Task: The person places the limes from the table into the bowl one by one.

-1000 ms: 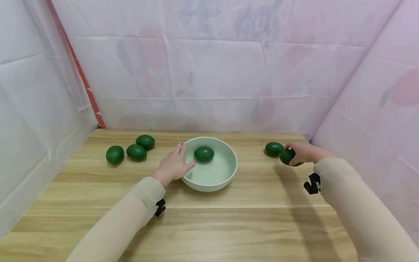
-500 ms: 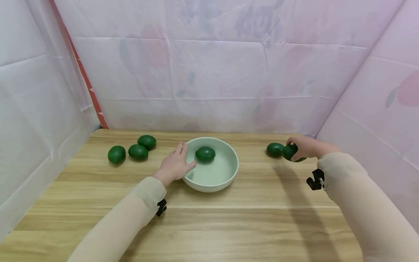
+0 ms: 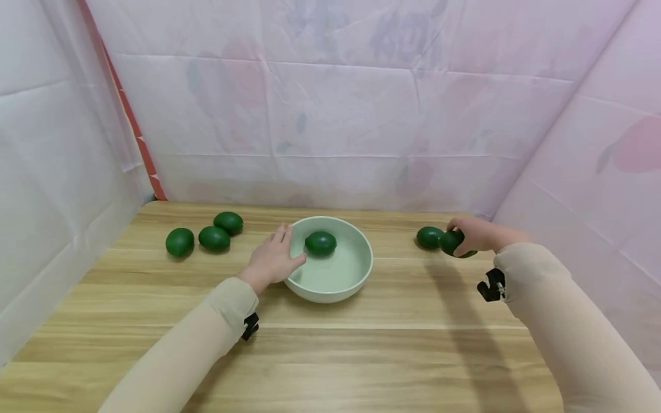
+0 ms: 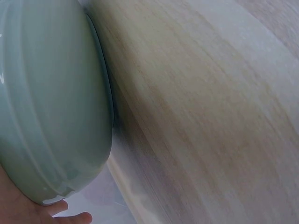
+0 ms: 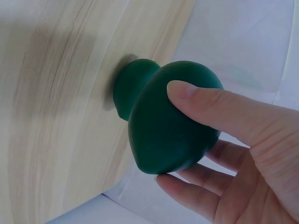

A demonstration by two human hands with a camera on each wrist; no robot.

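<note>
Lighting is bright, soft and even, diffused through the pale sheeting; no glare. Shadows are faint: a soft band runs on the table (image 3: 361,355) near the right arm, and small dark patches sit under the bowl (image 3: 330,289) and the fruits. The head view is sharp at centre, with wide-angle bending at the edges. The left wrist view is soft, with the wood grain smeared. The right wrist view holds the fruit (image 5: 173,116) and thumb (image 5: 219,109) in focus; the table behind is blurred.

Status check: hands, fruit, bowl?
Right hand grips a green fruit, lifted off the table. Left hand flat against the bowl rim. One fruit in bowl. Path to bowl looks open.
</note>
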